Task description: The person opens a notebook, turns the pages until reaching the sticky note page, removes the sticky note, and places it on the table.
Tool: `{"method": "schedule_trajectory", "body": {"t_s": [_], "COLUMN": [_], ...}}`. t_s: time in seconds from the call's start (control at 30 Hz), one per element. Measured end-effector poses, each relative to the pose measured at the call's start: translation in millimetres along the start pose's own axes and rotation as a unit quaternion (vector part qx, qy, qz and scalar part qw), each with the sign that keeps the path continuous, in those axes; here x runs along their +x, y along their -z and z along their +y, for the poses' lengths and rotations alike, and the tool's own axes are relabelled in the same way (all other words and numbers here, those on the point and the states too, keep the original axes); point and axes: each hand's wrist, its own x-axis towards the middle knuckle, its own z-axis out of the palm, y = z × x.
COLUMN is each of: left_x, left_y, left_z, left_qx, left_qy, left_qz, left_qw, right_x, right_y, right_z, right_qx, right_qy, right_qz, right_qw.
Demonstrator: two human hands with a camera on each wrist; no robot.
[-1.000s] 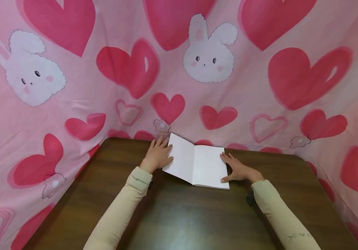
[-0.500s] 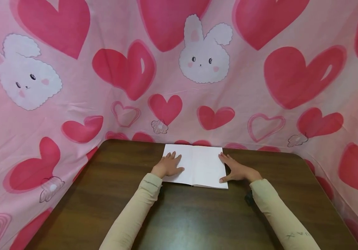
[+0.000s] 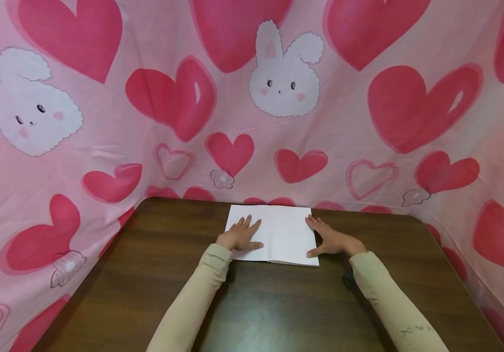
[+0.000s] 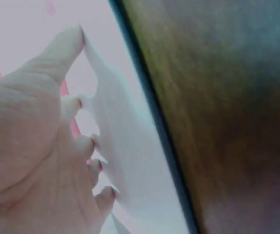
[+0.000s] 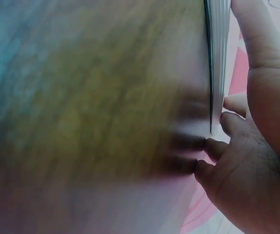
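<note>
An open book with blank white pages (image 3: 289,234) lies flat near the back edge of the table. My left hand (image 3: 240,235) rests on its left page with fingers spread. In the left wrist view the fingertips (image 4: 109,195) of that hand touch the white page, and a dark cover edge runs beside it. At the book's right side is my right hand (image 3: 333,239), its thumb and a finger on the right page's outer margin. The right wrist view shows the page stack (image 5: 218,53) edge-on, with the thumb above it and other fingertips down by the table surface.
The brown wooden table (image 3: 252,308) has rounded back corners. A pink cloth (image 3: 230,112) printed with hearts and rabbits hangs right behind it and along both sides. A dark device (image 3: 349,279) sits under the right wrist.
The left page was raised at a slant and now lies flat. My left hand has moved right, from the page's outer edge onto the page. The right hand stays at the right edge.
</note>
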Motion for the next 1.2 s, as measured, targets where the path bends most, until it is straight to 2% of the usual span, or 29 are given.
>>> {"method": "schedule_trajectory", "body": {"t_s": [0.2,0.4,0.63,0.77,1.0,1.2], "left_x": [3.0,3.0,-0.3,-1.8,-2.6,-7.0], "left_y": [-1.0,-4.3,-4.4,-3.6,-4.8,-4.4], "left_z": [0.2,0.8,5.4,8.2,6.1,16.5], "left_qx": [-0.002,-0.021,-0.036,-0.041,-0.001,0.023], "left_qy": [0.005,0.017,0.03,0.032,0.007,-0.053], "left_qz": [-0.009,0.005,0.003,0.018,0.044,0.092], "left_qw": [0.9999,0.9996,0.9989,0.9985,0.999,0.994], "right_x": [-1,-1,0,0,1,1], "right_y": [1,0,0,1,0,1], "right_z": [-5,-9,-9,-7,-5,-5], "right_qx": [0.003,0.0,-0.001,-0.009,-0.009,-0.005], "right_qy": [0.005,0.004,-0.001,0.0,-0.009,-0.01], "right_qz": [0.002,0.001,0.001,0.002,-0.003,-0.009], "right_qw": [1.0,1.0,1.0,1.0,1.0,1.0]}}
